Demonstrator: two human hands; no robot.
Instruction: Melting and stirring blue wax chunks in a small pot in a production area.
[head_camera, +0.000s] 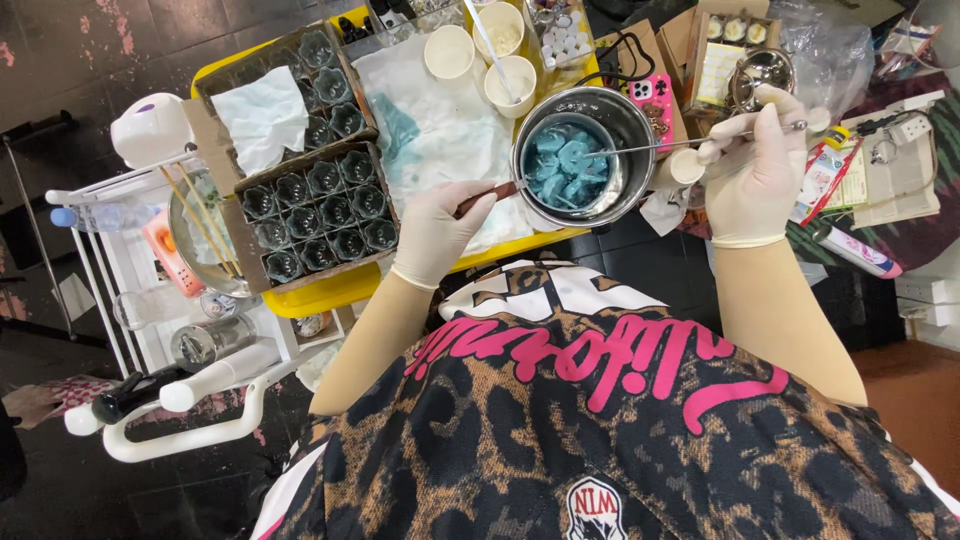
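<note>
My left hand (437, 232), in a pale glove, grips the dark wooden handle (487, 196) of a small steel pot (620, 122). The pot is held above the front edge of a yellow table (330, 292) and holds blue waxy chunks (563, 166). My right hand (758, 165), also gloved, holds a long thin metal stirrer (668, 146) whose tip reaches into the blue chunks.
Two cardboard trays of small dark glass cups (318, 207) sit on the left of the table, one topped with a white tissue (263, 115). White cups (450, 50) stand behind stained paper (440, 135). A pink phone (645, 100), boxes and a white rack (150, 300) surround the table.
</note>
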